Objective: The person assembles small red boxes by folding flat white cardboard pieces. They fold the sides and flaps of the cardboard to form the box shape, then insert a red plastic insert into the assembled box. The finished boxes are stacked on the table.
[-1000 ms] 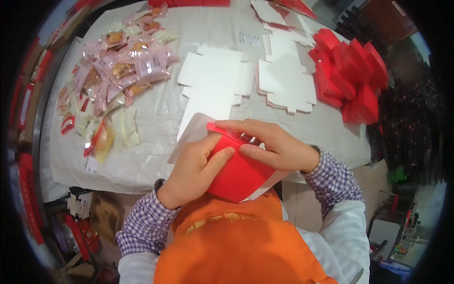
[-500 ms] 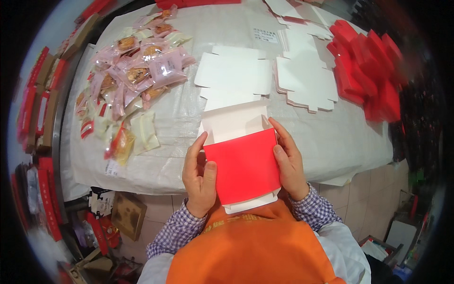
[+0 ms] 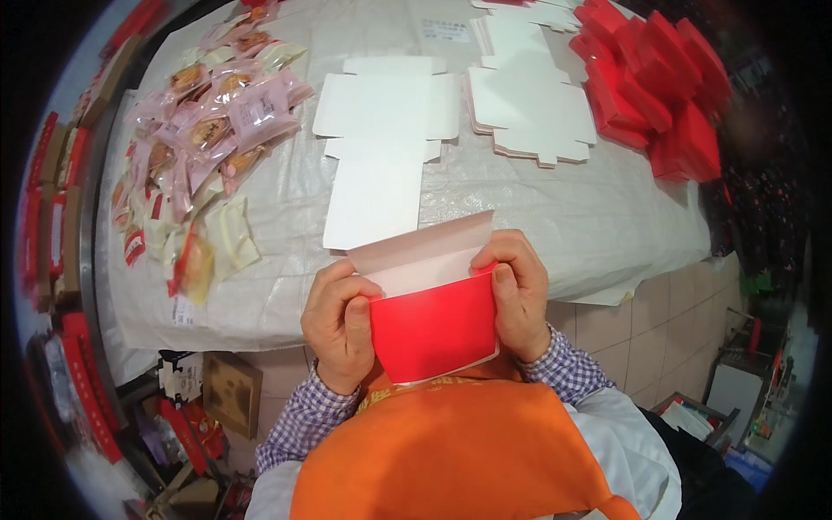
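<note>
The bottom of the box (image 3: 433, 334) is hidden behind its red front wall, and the tips of several fingers are lost at the open top corners. The packets (image 3: 217, 130) on the left run off the upper edge of the view, with glare blurring what is inside some of them. The heap of red boxes (image 3: 654, 87) on the right overlaps so much that it is hard to count, and the area beyond it sinks into darkness.

The box has a plain, bright red front, a whitish inside and a pale flap standing up at the back, its top open. It is in front of the near edge of the bench (image 3: 598, 247), just above the orange apron (image 3: 451, 451). The left hand (image 3: 340, 325) and right hand (image 3: 518, 295) are apart, each gripping one upper corner, thumbs at the front.
</note>
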{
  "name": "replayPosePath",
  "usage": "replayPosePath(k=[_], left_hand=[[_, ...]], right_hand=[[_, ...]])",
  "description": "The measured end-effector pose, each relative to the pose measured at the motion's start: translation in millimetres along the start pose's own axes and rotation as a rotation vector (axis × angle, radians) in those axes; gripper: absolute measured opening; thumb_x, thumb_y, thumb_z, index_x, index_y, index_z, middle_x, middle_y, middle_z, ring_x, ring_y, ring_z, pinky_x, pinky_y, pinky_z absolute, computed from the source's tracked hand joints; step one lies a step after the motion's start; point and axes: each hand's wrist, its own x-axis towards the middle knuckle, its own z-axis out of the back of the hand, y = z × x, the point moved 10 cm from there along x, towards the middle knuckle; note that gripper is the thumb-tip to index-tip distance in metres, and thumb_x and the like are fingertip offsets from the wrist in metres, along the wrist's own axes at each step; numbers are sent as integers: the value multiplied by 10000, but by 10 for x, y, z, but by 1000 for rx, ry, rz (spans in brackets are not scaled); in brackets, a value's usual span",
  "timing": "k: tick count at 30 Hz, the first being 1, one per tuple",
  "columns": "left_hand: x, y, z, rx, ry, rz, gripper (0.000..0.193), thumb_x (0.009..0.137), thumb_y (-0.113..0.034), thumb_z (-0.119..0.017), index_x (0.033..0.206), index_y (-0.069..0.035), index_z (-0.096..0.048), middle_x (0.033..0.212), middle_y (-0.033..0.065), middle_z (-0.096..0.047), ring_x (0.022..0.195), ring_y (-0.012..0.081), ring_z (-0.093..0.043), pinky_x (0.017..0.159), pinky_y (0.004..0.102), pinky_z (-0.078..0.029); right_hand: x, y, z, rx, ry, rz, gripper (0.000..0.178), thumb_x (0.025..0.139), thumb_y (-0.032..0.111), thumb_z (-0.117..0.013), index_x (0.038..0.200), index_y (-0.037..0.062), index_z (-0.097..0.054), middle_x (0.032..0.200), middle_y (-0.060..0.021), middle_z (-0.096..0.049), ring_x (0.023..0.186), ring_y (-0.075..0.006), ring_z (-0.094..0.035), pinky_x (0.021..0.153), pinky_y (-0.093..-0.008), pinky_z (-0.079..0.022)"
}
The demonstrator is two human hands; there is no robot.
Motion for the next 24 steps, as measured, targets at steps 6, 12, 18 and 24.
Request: replayPosePath(k=[6,12,18,24], left_hand=[[55,-80,28,-45,12,-6,309,1020,-299,-647,978,5,-679,1072,147,-671,940,233,-645,819,324,-526],[-8,69,40,-304,-57,137,368,998,-362,-679,1073,-2,-666,1103,120,-634,986,204,-623,814,307,-533],[128,-112,31,-47,170,-14,543,1016,-510,-592,1175,-5,-712,1079,123,-607,981,223,-609,830,316,-507],[144,-197,35,-137,177,-41,558,1030,-499,-548,1179,8,-726,1073,148,-625,967,255,-626,836,336,-505]], right_hand=[[-23,17,21,398,-274,-142,114,988,47,-545,1067,-6,-608,1146,-184,-617,1019,-261,-626,893,-348,-513],[87,217,-6,-47,-10,27,181,1015,56,-526,1148,-5,-632,1150,-178,-626,1030,-296,-632,887,-373,-527],[129,461,-5,-78,48,193,275,1046,178,-493,1125,-11,-676,1097,-176,-661,1001,-314,-650,878,-383,-531],[170,512,2,0,37,174,330,1040,245,-504,1090,-29,-680,1060,-174,-680,976,-311,-656,870,-382,-528]])
